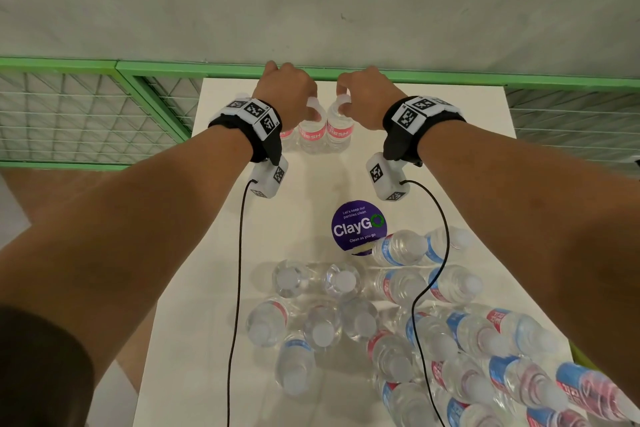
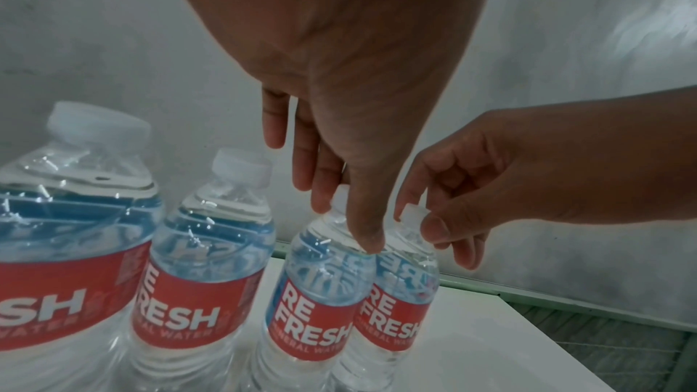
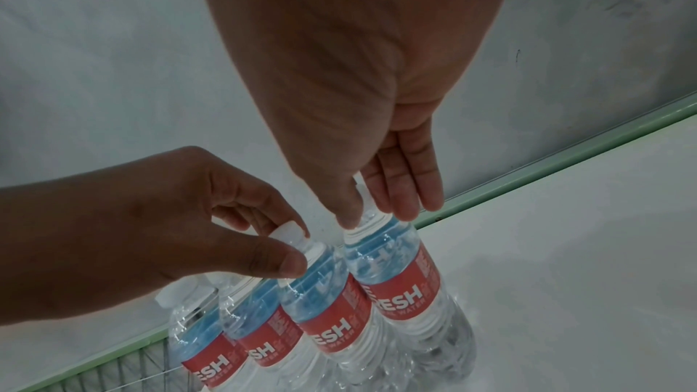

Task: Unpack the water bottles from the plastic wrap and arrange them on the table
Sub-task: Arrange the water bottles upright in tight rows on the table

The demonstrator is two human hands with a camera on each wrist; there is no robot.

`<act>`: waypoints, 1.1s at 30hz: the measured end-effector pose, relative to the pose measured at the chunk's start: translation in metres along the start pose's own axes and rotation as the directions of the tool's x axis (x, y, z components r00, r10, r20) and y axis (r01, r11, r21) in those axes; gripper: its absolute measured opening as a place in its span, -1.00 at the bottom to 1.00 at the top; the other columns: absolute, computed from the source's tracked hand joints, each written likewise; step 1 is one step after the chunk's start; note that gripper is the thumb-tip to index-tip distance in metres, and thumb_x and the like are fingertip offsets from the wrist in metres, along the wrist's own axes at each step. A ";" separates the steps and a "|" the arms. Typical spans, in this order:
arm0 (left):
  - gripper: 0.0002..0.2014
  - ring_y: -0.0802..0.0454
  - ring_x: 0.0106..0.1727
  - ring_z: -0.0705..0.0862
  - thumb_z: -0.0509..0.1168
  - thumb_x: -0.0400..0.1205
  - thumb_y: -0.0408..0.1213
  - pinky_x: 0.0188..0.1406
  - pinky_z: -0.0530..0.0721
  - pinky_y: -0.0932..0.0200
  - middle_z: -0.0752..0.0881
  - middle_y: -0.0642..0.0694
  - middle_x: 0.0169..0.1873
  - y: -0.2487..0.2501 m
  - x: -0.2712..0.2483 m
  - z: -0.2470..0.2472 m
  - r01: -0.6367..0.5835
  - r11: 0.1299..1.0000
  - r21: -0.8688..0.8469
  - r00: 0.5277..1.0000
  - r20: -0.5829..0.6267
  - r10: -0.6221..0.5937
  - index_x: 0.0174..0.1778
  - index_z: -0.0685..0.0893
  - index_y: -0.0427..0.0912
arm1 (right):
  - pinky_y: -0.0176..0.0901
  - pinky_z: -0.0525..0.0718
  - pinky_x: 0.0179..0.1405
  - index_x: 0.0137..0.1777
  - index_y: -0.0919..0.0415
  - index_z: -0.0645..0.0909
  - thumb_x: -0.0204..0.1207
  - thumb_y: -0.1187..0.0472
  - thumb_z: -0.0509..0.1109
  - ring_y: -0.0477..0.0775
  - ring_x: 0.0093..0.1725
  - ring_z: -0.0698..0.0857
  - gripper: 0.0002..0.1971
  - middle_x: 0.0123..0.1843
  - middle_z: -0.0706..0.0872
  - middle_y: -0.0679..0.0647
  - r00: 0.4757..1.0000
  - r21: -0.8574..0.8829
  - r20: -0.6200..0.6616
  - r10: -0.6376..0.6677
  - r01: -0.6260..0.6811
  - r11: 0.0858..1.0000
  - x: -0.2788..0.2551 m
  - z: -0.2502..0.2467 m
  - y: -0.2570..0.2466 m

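At the far edge of the white table (image 1: 450, 135), close to the green rail (image 1: 519, 80), four Refresh water bottles stood upright in a row, touching side by side. The left hand (image 1: 287, 87) reached down over the third bottle (image 2: 320, 288) from the left, thumb and fingertips pinched around its white cap (image 3: 288, 231) and neck. The right hand (image 1: 367, 94) did the same on the fourth bottle (image 2: 396, 303) — the rightmost of the row — with its thumb and fingers closed about the cap (image 2: 415, 213) while the remaining fingers hung down past it. Both held bottles had their bases on the table, and the two hands were just beside each other without touching. The first bottle (image 2: 64, 249) and second bottle (image 2: 203, 264) stood free to the left, no hand on them.

Nearer the person, a loose crowd of water bottles (image 1: 415, 340) covered the near half of the table, some upright, others lying on their sides toward the right — red and blue labels mixed. Whether plastic wrap was around any of them could not be told. A round purple ClayGo sticker (image 1: 355, 229) lay on the tabletop between the two groups, one lying bottle overlapping its lower edge. Each wrist wore a black band with a marker-covered camera unit (image 1: 268, 180), black cables trailing back across the table.
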State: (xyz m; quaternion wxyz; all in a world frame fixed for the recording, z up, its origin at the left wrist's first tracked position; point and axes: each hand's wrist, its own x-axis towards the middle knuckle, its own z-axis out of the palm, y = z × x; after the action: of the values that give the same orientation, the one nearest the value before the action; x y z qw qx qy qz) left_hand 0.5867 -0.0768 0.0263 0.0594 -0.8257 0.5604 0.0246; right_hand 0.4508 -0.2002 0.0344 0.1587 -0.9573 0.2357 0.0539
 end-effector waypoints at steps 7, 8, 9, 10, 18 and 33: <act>-0.60 -0.20 0.12 0.59 0.40 0.54 0.18 0.23 0.42 -0.12 0.75 -0.13 -0.12 0.000 0.001 0.000 0.020 0.999 -0.028 1.000 0.005 -0.020 0.08 0.79 -0.05 | -0.09 0.46 -0.05 0.29 0.18 0.61 0.60 0.15 0.37 0.29 0.24 0.60 -0.71 0.23 0.66 0.23 1.000 0.005 -0.002 -0.012 0.012 1.000 -0.002 -0.002 0.000; -0.61 -0.21 0.11 0.59 0.41 0.54 0.17 0.22 0.42 -0.12 0.75 -0.14 -0.13 0.001 0.001 -0.001 0.022 0.999 -0.032 1.000 0.006 -0.022 0.08 0.79 -0.05 | -0.10 0.45 -0.06 0.29 0.18 0.61 0.60 0.16 0.37 0.28 0.24 0.60 -0.71 0.22 0.67 0.22 1.000 0.010 0.000 -0.015 0.015 1.000 -0.003 -0.003 0.000; -0.62 -0.21 0.10 0.59 0.41 0.54 0.16 0.22 0.42 -0.12 0.75 -0.14 -0.13 0.001 0.001 -0.001 0.023 0.999 -0.038 1.000 0.006 -0.023 0.07 0.79 -0.06 | -0.10 0.44 -0.07 0.29 0.18 0.61 0.60 0.17 0.37 0.27 0.23 0.61 -0.71 0.21 0.67 0.22 1.000 0.016 0.000 -0.017 0.017 1.000 -0.003 -0.003 0.000; -0.62 -0.21 0.10 0.58 0.41 0.54 0.16 0.21 0.42 -0.12 0.75 -0.14 -0.14 0.001 0.000 0.000 0.024 0.999 -0.044 1.000 0.007 -0.024 0.07 0.80 -0.06 | -0.10 0.44 -0.08 0.28 0.18 0.62 0.59 0.17 0.38 0.27 0.21 0.62 -0.71 0.19 0.68 0.22 1.000 0.020 0.002 -0.021 0.021 1.000 -0.004 -0.004 0.001; -0.60 -0.24 0.11 0.58 0.40 0.56 0.14 0.19 0.44 -0.11 0.74 -0.19 -0.10 0.000 -0.002 0.003 0.049 0.996 -0.074 0.999 -0.010 -0.050 0.10 0.78 -0.10 | -0.14 0.42 -0.15 0.21 0.19 0.64 0.56 0.20 0.40 0.15 -0.13 0.53 -0.76 0.01 0.67 0.16 0.999 0.026 0.020 -0.040 0.039 0.999 -0.008 -0.006 -0.004; -0.62 -0.26 0.14 0.59 0.41 0.56 0.13 0.21 0.45 -0.13 0.74 -0.19 -0.07 0.000 -0.004 0.004 0.056 0.993 -0.108 0.998 0.001 -0.057 0.10 0.76 -0.09 | -0.14 0.45 -0.19 0.24 0.19 0.64 0.56 0.21 0.42 0.16 -0.17 0.57 -0.74 0.06 0.70 0.20 1.000 0.039 -0.002 -0.018 0.018 0.999 -0.013 -0.001 -0.005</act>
State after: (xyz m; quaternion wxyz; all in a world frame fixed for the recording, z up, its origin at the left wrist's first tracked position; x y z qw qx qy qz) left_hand 0.5856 -0.0723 0.0227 0.0147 -0.8433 0.5347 0.0522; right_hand 0.4412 -0.1909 0.0390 0.1774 -0.9561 0.2284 0.0472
